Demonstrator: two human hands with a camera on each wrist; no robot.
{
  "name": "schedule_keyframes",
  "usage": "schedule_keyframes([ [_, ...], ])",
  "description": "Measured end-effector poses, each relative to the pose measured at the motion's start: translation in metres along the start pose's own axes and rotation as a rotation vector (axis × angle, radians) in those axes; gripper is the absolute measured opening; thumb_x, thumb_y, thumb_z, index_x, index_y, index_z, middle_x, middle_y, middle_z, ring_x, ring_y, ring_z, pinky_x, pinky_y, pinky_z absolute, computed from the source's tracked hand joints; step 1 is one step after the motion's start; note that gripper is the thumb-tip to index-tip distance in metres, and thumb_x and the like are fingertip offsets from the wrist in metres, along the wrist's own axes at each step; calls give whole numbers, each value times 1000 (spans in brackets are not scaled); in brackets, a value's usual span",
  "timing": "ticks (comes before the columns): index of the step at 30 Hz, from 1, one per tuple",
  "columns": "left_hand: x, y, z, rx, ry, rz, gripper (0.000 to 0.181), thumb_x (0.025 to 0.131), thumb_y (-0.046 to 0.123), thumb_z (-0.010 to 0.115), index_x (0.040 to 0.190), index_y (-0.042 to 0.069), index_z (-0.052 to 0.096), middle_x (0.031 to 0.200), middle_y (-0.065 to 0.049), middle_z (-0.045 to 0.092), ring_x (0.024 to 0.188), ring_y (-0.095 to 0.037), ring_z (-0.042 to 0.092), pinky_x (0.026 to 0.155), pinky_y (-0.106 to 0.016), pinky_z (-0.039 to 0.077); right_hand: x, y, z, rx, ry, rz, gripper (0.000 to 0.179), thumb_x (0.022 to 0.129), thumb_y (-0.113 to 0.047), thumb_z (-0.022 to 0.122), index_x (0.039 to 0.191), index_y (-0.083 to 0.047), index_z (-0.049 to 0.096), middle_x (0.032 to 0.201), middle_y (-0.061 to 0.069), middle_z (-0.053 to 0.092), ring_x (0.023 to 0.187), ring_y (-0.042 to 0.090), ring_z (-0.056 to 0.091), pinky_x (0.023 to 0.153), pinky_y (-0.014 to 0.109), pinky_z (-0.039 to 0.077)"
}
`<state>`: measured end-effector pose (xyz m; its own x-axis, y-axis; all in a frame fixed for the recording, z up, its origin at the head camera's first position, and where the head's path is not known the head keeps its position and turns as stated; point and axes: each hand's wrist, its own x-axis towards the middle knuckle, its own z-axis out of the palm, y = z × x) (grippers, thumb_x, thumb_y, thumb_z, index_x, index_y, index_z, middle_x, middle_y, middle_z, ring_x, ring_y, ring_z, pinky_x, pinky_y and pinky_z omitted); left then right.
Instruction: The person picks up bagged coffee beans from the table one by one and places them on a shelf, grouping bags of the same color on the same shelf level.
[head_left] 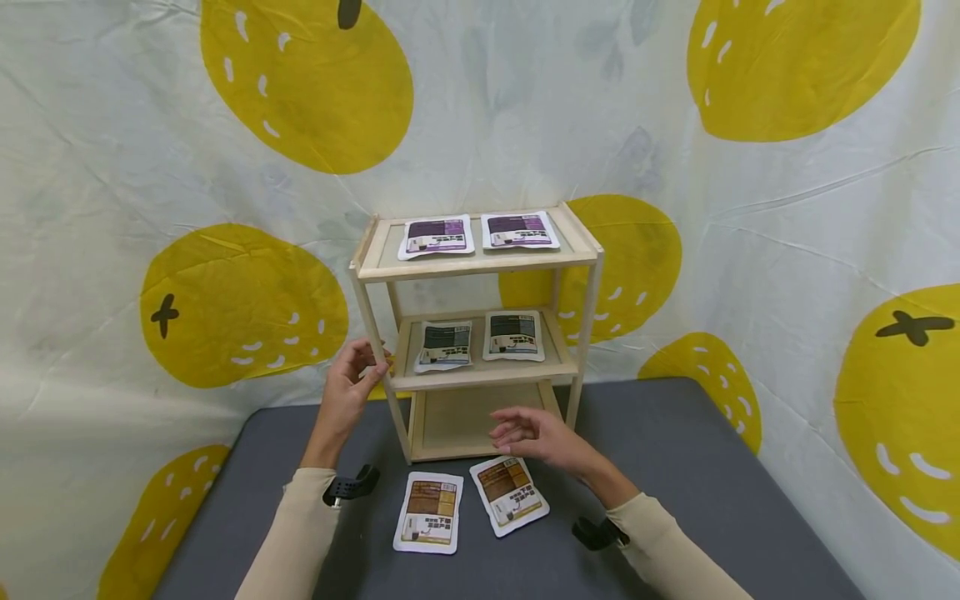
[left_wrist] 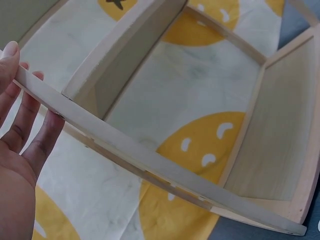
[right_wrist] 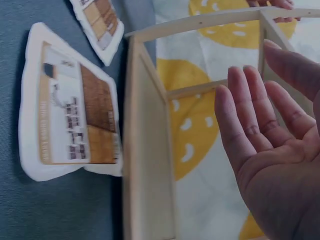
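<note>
A three-tier wooden shelf (head_left: 491, 380) stands in front of me. My left hand (head_left: 349, 385) holds its front left post (left_wrist: 115, 140), the thumb on one side and fingers on the other. My right hand (head_left: 546, 442) hovers in front of the bottom tier (head_left: 457, 421), its fingers slightly bent and nothing in them. Below it lies a tilted brown-and-white pouch (head_left: 512, 495). A second brown-and-white pouch (head_left: 428, 512) lies straighter to its left. In the right wrist view the right palm (right_wrist: 280, 155) is bare, beside the shelf.
Two purple-labelled pouches (head_left: 437, 237) lie on the top tier. The middle tier carries two dark-labelled pouches (head_left: 513, 336). Everything stands on a dark grey table (head_left: 675, 483). A cloth with yellow fruit prints (head_left: 487, 108) hangs behind the shelf.
</note>
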<state>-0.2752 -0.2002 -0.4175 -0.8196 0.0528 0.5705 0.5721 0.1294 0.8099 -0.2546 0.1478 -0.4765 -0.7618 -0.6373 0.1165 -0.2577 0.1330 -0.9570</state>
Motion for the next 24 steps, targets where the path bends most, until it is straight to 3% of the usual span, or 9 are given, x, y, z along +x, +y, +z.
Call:
schedule_keyframes([
  [14, 1, -1, 0, 0, 4, -21, 34, 98, 2, 64, 130, -3, 54, 113, -30, 59, 101, -31, 62, 83, -24, 57, -13, 33, 7, 42, 95, 58, 59, 95, -2, 69, 148, 1, 46, 131, 34, 58, 120, 55, 57, 90, 30, 57],
  [24, -1, -1, -1, 1, 3, -19, 33, 98, 3, 64, 129, 0, 55, 111, -29, 59, 100, -23, 62, 83, -24, 56, -21, 59, 13, -22, 168, 48, 54, 93, 6, 68, 143, 8, 50, 126, 35, 61, 115, 53, 59, 84, 23, 55],
])
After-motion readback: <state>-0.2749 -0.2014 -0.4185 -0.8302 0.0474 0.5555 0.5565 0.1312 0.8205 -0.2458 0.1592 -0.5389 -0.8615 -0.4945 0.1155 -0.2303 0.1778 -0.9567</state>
